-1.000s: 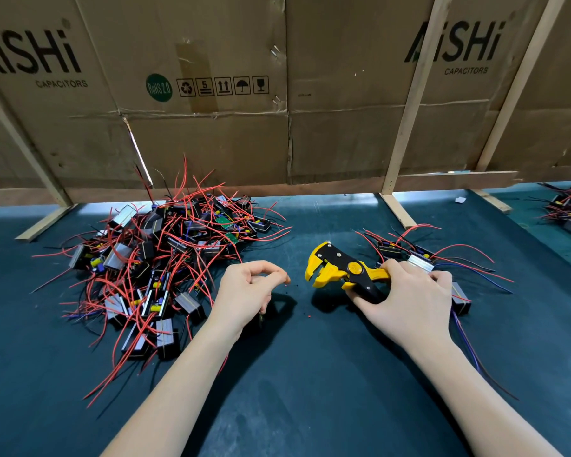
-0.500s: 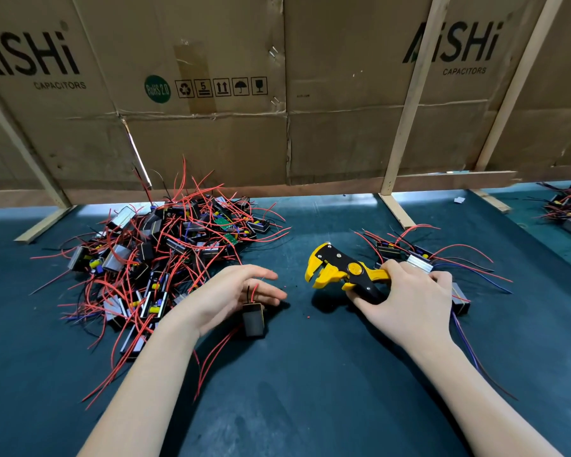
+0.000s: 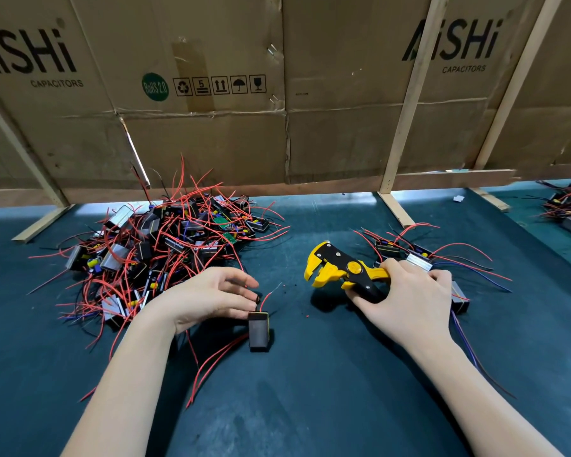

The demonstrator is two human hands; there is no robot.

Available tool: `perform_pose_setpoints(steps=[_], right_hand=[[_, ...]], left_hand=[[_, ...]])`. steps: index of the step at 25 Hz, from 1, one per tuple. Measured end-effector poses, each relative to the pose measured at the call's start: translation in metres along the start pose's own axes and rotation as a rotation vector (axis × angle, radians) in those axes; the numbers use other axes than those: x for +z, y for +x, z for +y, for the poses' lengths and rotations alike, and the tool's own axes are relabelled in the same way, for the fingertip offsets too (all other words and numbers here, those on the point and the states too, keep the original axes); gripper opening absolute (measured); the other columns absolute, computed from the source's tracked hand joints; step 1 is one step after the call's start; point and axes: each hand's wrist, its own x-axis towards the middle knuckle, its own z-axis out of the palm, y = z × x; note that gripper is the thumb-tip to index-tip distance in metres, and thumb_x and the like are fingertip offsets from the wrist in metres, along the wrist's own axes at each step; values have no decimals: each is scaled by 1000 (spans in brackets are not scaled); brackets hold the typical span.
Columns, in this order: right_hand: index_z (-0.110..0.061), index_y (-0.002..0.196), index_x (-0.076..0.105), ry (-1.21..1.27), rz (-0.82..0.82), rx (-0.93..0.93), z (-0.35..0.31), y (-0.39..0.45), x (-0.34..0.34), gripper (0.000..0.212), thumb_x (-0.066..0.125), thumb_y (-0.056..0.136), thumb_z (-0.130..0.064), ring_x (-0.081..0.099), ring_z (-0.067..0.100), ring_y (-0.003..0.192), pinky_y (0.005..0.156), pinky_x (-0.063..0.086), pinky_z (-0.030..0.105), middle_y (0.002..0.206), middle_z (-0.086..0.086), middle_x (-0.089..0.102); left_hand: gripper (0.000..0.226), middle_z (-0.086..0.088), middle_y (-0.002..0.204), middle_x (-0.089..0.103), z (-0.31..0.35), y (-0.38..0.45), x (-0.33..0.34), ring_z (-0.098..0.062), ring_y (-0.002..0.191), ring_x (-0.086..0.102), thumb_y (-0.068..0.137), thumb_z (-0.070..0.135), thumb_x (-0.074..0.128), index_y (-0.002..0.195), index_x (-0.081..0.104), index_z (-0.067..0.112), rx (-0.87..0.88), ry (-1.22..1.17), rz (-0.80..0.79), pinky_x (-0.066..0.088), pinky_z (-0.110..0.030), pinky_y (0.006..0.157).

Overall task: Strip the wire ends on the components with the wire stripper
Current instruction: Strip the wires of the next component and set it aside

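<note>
- A small black component [image 3: 258,331] stands on the table [image 3: 310,407], its thin red wires [image 3: 211,364] trailing loose.
- The left hand [image 3: 208,296] hovers beside it, its grip apart.
- It looks light; the limp wire is best pinched near its tip.
- The right hand [image 3: 406,305] is clamped on the wire stripper [image 3: 340,270].
- Farther back lies the pile [image 3: 165,249].

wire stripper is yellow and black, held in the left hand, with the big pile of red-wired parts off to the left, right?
Not quite: the head view shows the wire stripper in the right hand, not the left. It is yellow and black, and the big pile of red-wired parts does lie to the left.
</note>
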Motion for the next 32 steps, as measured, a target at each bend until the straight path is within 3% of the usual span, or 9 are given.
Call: perform_pose_setpoints(steps=[4, 6, 9, 14, 19, 25, 30, 32], right_hand=[[-26, 88, 61, 11, 14, 0, 0, 0, 2, 57, 54, 68, -79, 62, 18, 85, 80, 28, 37, 82, -10, 65], [-26, 88, 61, 15, 21, 0, 0, 0, 2, 57, 55, 68, -78, 62, 19, 84, 81, 28, 38, 81, -10, 65], [-24, 84, 60, 21, 47, -12, 0, 0, 4, 57, 52, 67, -78, 62, 20, 81, 79, 29, 38, 78, -9, 64], [-18, 81, 58, 21, 138, -40, -2, -2, 3, 56, 56, 65, -72, 59, 26, 75, 77, 29, 39, 74, -5, 60], [-16, 82, 58, 29, 254, -121, -7, -4, 5, 50, 65, 65, -62, 56, 28, 72, 77, 31, 41, 73, -2, 57], [-16, 83, 59, 62, 309, -140, -5, -3, 5, 48, 65, 64, -59, 57, 28, 74, 77, 31, 41, 75, -3, 57], [-15, 83, 59, 68, 353, -147, -4, -2, 5, 45, 64, 66, -57, 56, 29, 72, 77, 31, 40, 74, -2, 57], [-15, 83, 59, 62, 368, -158, -5, -1, 5, 45, 62, 68, -57, 55, 29, 72, 78, 32, 41, 74, -1, 56]], left_hand=[[21, -11, 72, 65, -2, 0, -2, -12, 60, 61, 83, 6, 73, 97, 69, -9, -1, 98, -29, 53, -20, 58], [15, -7, 67, 65, -2, 1, -2, -11, 59, 60, 82, 11, 76, 88, 74, -2, 11, 167, -16, 50, -20, 55], [6, -4, 68, 68, 1, 1, 5, -10, 62, 60, 82, 13, 76, 82, 77, 7, 111, 289, -24, 46, -17, 54], [6, -6, 84, 74, 2, 2, 37, -11, 76, 60, 91, 13, 69, 86, 72, 14, 337, 264, -262, 46, -19, 64], [13, -2, 76, 69, -5, 12, 57, -6, 68, 56, 90, 22, 70, 80, 74, 14, 367, 229, -100, 43, -14, 64], [21, 4, 66, 68, 0, 12, 55, -1, 56, 52, 88, 11, 69, 69, 75, 19, 335, 149, -18, 40, -11, 56], [24, -22, 81, 70, 2, 13, 51, -13, 71, 54, 87, 8, 67, 66, 74, 17, 335, 110, 48, 38, -20, 58], [22, -21, 79, 70, 1, 13, 50, -14, 71, 53, 87, 10, 68, 67, 75, 14, 321, 109, 55, 38, -19, 57]])
